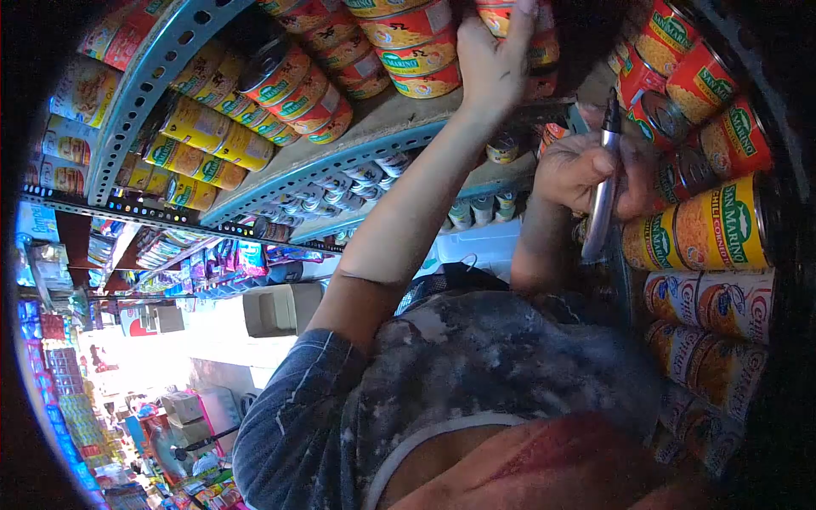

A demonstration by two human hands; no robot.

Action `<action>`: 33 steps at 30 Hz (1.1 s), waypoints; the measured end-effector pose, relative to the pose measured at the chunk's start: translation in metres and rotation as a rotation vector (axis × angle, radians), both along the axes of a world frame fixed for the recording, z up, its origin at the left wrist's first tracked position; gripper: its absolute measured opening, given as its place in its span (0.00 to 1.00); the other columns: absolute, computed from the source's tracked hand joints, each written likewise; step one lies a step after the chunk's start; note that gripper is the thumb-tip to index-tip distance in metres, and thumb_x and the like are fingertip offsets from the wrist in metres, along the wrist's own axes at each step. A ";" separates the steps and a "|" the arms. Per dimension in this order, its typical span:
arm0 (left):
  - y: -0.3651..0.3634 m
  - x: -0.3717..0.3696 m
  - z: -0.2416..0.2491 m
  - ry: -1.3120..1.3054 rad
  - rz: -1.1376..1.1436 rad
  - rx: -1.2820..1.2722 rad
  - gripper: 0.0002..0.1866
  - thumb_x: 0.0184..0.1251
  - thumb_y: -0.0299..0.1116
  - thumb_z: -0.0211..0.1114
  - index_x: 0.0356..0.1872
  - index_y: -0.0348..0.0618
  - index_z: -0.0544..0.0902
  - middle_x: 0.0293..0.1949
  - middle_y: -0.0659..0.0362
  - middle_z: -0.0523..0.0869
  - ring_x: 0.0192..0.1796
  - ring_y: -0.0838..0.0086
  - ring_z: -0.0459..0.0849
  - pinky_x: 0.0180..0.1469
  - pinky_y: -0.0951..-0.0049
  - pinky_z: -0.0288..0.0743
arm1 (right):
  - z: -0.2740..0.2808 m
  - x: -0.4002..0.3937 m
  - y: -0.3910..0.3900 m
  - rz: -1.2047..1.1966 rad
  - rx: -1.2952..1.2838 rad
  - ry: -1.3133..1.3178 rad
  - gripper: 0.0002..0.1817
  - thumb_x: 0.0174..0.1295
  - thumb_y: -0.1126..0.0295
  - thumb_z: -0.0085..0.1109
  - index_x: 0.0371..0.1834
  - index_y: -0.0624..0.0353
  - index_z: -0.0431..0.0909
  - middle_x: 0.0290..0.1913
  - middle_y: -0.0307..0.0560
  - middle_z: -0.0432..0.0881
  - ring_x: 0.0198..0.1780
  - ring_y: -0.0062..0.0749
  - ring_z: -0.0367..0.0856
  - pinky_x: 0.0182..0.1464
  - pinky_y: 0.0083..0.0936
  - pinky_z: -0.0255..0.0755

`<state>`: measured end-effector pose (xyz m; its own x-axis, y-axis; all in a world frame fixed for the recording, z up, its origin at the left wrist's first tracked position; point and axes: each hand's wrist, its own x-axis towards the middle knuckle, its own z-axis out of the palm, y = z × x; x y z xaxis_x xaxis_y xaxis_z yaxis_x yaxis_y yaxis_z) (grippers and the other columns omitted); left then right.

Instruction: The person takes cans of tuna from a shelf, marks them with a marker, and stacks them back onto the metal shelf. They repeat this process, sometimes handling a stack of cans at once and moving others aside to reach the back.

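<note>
My left hand (493,72) reaches up to the top shelf and grips a red and yellow San Marino can (544,47), its thumb laid across the front. Part of that hand is cut off by the upper edge of the view. Beside it stands a stack of similar cans (416,59), some with black handwritten numbers. In my right hand (586,174) is a silver marker pen (600,217), with its black tip pointing up. The thumb presses on the pen's barrel. More San Marino cans (701,225) lie close to the right of this hand.
Blue perforated metal shelf edges (340,170) run across the view. Lower shelves carry grey-topped cans (314,200). White and orange Century cans (710,302) are stacked at right. A cardboard box (280,310) and packed goods stand towards the bright opening at lower left.
</note>
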<state>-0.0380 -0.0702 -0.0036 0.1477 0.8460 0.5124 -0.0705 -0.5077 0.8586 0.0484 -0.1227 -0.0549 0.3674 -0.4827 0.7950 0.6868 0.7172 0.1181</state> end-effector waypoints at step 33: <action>-0.075 -0.077 -0.069 0.665 0.500 0.651 0.34 0.52 0.32 0.74 0.62 0.40 0.72 0.60 0.46 0.75 0.62 0.51 0.73 0.65 0.54 0.63 | 0.029 0.003 -0.005 0.060 -1.140 -0.032 0.38 0.44 0.56 0.80 0.55 0.65 0.75 0.41 0.58 0.86 0.44 0.42 0.86 0.46 0.34 0.78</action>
